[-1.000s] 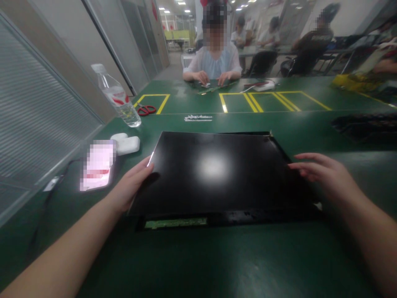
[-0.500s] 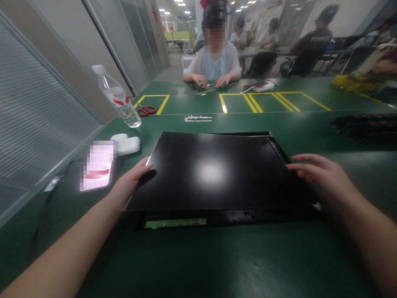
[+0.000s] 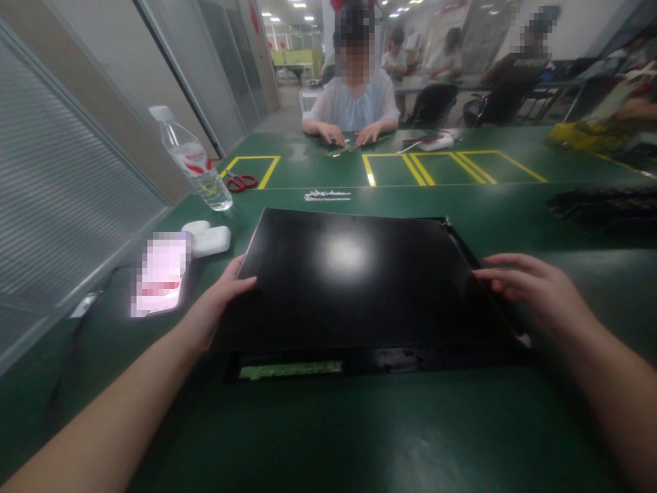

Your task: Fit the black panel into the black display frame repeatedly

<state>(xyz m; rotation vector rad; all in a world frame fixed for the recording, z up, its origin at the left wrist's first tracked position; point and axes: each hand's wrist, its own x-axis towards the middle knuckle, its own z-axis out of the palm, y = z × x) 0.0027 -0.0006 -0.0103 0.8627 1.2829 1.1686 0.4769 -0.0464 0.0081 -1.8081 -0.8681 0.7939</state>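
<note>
A glossy black flat panel [image 3: 354,294], like a display screen, lies tilted over a shallow black frame [image 3: 436,359], its left side raised higher. Along the frame's near side runs a green strip [image 3: 290,370] like a circuit board. My left hand [image 3: 230,287] grips the panel's left edge, thumb on top and fingers underneath. At the right edge, my right hand [image 3: 528,281] has its fingers stretched out, with a fingertip touching the panel's edge; the thumb is hidden.
On the left stand a water bottle [image 3: 198,168], red-handled scissors [image 3: 241,182], a white case [image 3: 210,239] and a lit phone [image 3: 163,274]. Small white strips [image 3: 327,196] lie beyond the panel. Across the green table [image 3: 328,431] a person [image 3: 356,103] sits working.
The panel's left side has risen with my left hand, and the bright reflection has shifted up. My right hand stays almost where it was.
</note>
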